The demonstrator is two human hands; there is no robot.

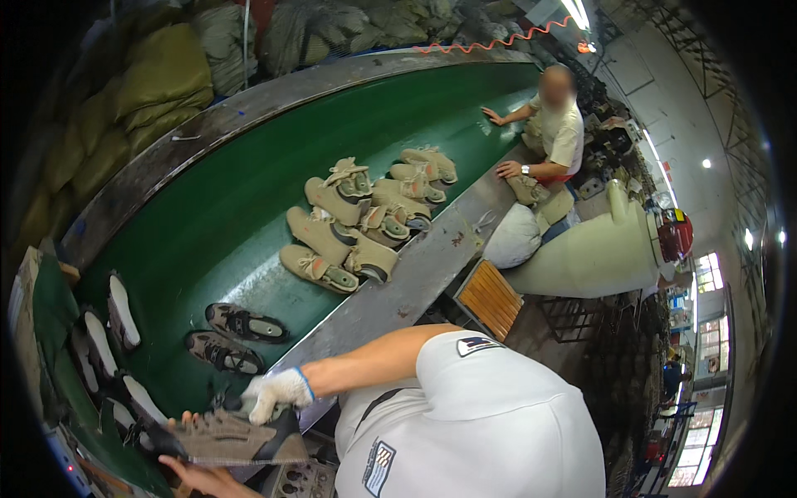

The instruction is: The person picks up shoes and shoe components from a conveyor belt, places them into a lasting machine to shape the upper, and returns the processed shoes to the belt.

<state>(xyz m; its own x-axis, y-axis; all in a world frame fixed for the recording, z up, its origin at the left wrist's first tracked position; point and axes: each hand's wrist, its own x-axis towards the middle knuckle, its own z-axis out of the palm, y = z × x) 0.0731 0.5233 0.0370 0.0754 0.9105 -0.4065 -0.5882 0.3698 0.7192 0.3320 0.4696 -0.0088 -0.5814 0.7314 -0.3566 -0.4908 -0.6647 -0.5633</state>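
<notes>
My left hand [203, 480], bare, grips a tan shoe [228, 433] with a dark heel from below, one fingertip curling over its left end. My right hand [276, 393], in a white glove, rests on the top of the same shoe near the heel. The shoe is held on its side just off the near edge of a green conveyor belt [249, 174]. Two dark grey shoes [237, 336] lie on the belt just beyond my right hand.
A cluster of several tan shoes [365, 220] lies mid-belt. White-soled shoes [116, 332] line the belt's left end. Another person [552, 124] sits at the far end, hands on the belt's edge. Stuffed sacks [158, 75], a slatted wooden stool [490, 297] and a cream tank [598, 253] surround it.
</notes>
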